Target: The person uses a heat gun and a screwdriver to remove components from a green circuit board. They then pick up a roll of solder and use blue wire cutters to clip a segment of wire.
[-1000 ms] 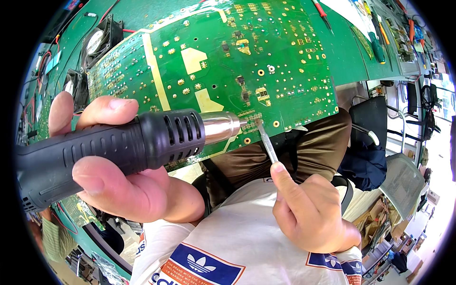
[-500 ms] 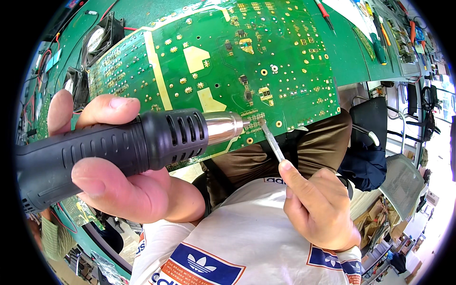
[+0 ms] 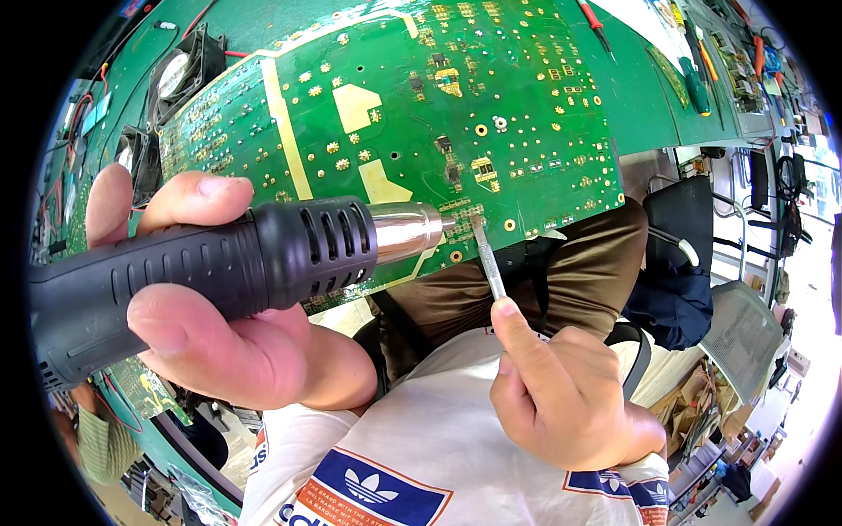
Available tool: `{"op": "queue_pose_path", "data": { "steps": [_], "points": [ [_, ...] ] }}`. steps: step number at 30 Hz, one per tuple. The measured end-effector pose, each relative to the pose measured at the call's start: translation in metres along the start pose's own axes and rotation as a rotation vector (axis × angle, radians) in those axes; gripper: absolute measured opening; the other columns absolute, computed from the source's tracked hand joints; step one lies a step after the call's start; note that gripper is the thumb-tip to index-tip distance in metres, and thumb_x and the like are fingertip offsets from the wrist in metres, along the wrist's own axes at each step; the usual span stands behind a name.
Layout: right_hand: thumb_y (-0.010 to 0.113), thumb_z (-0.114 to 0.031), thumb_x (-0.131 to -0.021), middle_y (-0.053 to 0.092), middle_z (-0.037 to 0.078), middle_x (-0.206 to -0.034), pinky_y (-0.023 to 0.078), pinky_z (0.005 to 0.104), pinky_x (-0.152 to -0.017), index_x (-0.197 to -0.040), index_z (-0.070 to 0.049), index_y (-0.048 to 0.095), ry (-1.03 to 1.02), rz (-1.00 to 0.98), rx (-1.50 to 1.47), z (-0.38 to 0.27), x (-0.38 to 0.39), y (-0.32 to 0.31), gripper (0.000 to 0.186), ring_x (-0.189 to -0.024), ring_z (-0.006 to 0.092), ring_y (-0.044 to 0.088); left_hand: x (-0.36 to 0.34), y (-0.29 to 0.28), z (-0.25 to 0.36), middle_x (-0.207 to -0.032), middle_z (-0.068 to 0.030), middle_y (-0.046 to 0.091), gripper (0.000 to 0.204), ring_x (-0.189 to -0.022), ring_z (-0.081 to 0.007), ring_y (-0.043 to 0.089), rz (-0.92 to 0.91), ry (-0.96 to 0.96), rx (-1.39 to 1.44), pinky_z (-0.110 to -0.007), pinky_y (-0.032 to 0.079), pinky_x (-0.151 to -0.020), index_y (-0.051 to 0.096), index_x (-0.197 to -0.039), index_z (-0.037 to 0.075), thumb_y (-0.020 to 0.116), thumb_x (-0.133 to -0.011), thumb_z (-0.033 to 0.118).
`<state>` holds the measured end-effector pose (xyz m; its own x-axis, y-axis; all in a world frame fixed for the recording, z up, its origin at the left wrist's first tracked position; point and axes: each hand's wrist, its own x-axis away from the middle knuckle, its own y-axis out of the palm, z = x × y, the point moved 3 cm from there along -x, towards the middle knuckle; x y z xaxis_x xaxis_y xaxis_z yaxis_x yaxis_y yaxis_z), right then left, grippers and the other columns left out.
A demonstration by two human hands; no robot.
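A large green circuit board [image 3: 526, 158] lies before me, its near edge reaching out over my lap. Around a black hot air gun [image 3: 202, 263] my left hand [image 3: 228, 351] is closed, with the metal nozzle [image 3: 408, 230] pointing right at a row of small parts near the board's front edge. My right hand [image 3: 561, 390] grips a slim metal scraper or blade [image 3: 489, 263]. Its tip touches the board just right of the nozzle. Whether a part is under the tip is too small to tell.
Two black cooling fans [image 3: 180, 74] stand at the far left of the green bench mat [image 3: 649, 110]. A red-handled probe [image 3: 594, 22] and a green-handled screwdriver [image 3: 695, 88] lie at the far right. On the right stands a black chair [image 3: 682, 219]. Part of another person's sleeve [image 3: 107, 443] shows at lower left.
My right hand has moved left and slightly down, and the metal tool now stands steeper. The hot air gun and the board have shifted only slightly left.
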<state>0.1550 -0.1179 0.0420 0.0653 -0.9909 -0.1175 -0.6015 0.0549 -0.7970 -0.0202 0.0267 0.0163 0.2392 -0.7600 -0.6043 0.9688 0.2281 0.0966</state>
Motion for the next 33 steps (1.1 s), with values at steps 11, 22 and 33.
{"op": "queue_pose_path", "data": {
  "steps": [11,22,33],
  "points": [
    [0.064,0.012,-0.065,0.052,0.003,-0.056,0.037,0.0323,-0.045,-0.124,0.010,0.062,-0.037,-0.002,-0.005,0.009,0.001,-0.004,0.059,-0.044,0.0195,0.046,0.000,0.000,0.000,-0.099,-0.0211,0.067,0.063,-0.082,-0.0189,0.060,0.005,0.031,-0.018,-0.026,0.048,-0.079,0.038,-0.134,-0.012,0.047,-0.102,0.040],
    [0.063,0.012,-0.066,0.053,0.003,-0.057,0.037,0.0317,-0.045,-0.123,0.013,0.061,-0.042,0.010,0.014,0.005,0.000,-0.001,0.057,-0.043,0.0191,0.045,0.000,-0.002,-0.001,-0.100,-0.0210,0.066,0.064,-0.083,-0.0184,0.060,0.006,0.016,0.001,-0.025,0.049,-0.078,0.037,-0.134,-0.013,0.048,-0.102,0.041],
    [0.064,0.009,-0.073,0.052,0.003,-0.058,0.035,0.0277,-0.045,-0.122,0.012,0.061,-0.042,0.139,-0.016,0.011,0.004,-0.006,0.049,-0.046,0.0157,0.043,0.000,-0.002,-0.002,-0.101,-0.0209,0.066,0.062,-0.082,-0.0176,0.061,0.014,0.008,0.020,-0.023,0.053,-0.069,0.038,-0.134,-0.012,0.048,-0.101,0.040]
  ]
}}
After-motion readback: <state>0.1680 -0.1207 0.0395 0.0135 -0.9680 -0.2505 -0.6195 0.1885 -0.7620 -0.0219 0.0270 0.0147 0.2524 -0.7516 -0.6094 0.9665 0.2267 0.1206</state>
